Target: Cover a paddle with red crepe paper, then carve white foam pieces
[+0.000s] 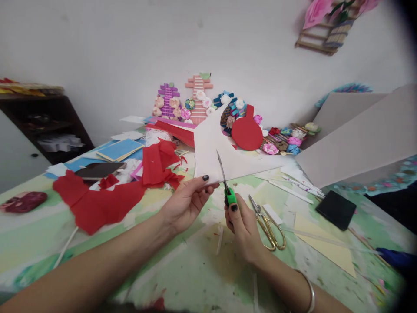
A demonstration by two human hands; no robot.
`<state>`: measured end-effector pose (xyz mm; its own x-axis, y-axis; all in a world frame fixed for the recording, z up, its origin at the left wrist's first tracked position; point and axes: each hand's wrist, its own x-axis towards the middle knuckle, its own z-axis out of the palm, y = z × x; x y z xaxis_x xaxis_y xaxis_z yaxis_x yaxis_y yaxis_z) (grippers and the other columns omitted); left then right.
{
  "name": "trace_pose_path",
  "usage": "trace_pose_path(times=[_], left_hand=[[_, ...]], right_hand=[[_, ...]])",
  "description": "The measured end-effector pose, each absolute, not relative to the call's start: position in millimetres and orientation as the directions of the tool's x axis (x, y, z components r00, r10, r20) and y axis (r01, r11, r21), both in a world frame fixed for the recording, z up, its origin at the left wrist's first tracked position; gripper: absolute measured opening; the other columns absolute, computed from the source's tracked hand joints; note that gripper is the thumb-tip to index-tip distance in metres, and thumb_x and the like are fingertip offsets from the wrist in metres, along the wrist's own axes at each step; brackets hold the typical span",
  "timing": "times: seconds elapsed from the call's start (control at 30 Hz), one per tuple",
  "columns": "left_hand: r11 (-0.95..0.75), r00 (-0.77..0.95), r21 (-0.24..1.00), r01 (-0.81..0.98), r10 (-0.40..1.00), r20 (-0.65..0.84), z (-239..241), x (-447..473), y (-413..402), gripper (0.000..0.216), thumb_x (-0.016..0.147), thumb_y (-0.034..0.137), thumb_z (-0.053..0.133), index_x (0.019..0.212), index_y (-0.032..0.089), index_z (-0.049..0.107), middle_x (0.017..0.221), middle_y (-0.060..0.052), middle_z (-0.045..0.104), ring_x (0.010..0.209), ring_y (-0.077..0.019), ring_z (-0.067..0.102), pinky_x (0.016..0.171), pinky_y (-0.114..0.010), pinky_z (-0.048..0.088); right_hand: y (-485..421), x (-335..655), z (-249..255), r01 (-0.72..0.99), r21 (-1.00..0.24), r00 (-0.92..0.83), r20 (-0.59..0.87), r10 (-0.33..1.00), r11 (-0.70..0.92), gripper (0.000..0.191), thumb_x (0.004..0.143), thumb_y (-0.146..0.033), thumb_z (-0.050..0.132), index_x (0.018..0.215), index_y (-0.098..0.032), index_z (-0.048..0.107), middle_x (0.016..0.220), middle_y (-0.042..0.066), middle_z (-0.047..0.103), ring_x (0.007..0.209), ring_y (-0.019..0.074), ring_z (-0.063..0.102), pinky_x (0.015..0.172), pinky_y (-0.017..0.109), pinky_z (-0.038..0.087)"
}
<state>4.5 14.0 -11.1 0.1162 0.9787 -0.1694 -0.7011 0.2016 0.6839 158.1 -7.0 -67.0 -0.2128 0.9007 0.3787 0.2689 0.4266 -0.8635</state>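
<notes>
My left hand (192,200) pinches the lower edge of a white sheet of stiff paper (208,152), thumb on top and fingers below. The sheet is raised off the table and has a large curved cut-out along its right side. Wrapped round green-handled scissors (230,195), my right hand (243,226) is just right of my left. The blade lies against the sheet, pointing up and away; whether the blades are apart is hard to tell. A red round paper shape with a short tab (247,132) shows behind the sheet.
Gold-handled scissors (270,230) lie beside my right hand. Crumpled red paper (104,200) spreads on the left near a blue card (120,149). At right are a black square (336,210), a cream sheet (325,248) and a large standing grey board (355,139). Paper-flower crafts (198,98) line the wall.
</notes>
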Motion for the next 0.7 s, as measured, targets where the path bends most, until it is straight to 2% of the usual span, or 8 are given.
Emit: trace_pose_path(times=[0.1, 0.4, 0.57, 0.7], left_hand=[[0.202, 0.113, 0.683, -0.701, 0.978, -0.173, -9, 4, 13, 0.014, 0.081, 0.007, 0.053, 0.074, 0.01, 0.065, 0.069, -0.004, 0.067, 0.054, -0.0029, 0.059, 0.053, -0.005, 0.051], [0.279, 0.127, 0.606, -0.745, 0.951, -0.282, -4, 1, 13, 0.018, 0.085, 0.008, 0.047, 0.074, 0.009, 0.061, 0.068, -0.005, 0.064, 0.055, -0.0016, 0.058, 0.05, -0.001, 0.048], [0.242, 0.105, 0.666, -0.706, 0.965, -0.241, -2, -2, 14, 0.014, 0.085, 0.012, 0.05, 0.074, 0.011, 0.06, 0.069, -0.004, 0.064, 0.053, -0.0012, 0.057, 0.049, 0.0, 0.047], [0.305, 0.121, 0.696, -0.65, 0.946, -0.301, -3, -6, 16, 0.016, 0.083, 0.01, 0.052, 0.069, 0.009, 0.06, 0.06, -0.004, 0.062, 0.044, -0.0011, 0.052, 0.04, -0.002, 0.044]], right_hand=[[-7, 157, -67, 0.233, -0.898, -0.194, 0.333, 0.923, 0.373, 0.03, 0.093, -0.047, 0.032, 0.081, -0.021, 0.04, 0.062, -0.006, 0.033, 0.053, 0.0088, 0.03, 0.046, 0.021, 0.024], [-5, 158, -67, 0.244, -0.894, -0.227, 0.323, 0.919, 0.375, 0.031, 0.093, -0.048, 0.032, 0.082, -0.021, 0.041, 0.061, -0.006, 0.032, 0.052, 0.0085, 0.029, 0.046, 0.021, 0.023], [-4, 158, -70, 0.262, -0.888, -0.241, 0.32, 0.916, 0.379, 0.03, 0.094, -0.047, 0.032, 0.083, -0.021, 0.042, 0.06, -0.006, 0.033, 0.051, 0.0087, 0.028, 0.047, 0.022, 0.023], [-4, 161, -71, 0.298, -0.875, -0.221, 0.325, 0.92, 0.381, 0.031, 0.094, -0.048, 0.032, 0.081, -0.021, 0.041, 0.06, -0.006, 0.034, 0.051, 0.0092, 0.03, 0.048, 0.023, 0.023]])
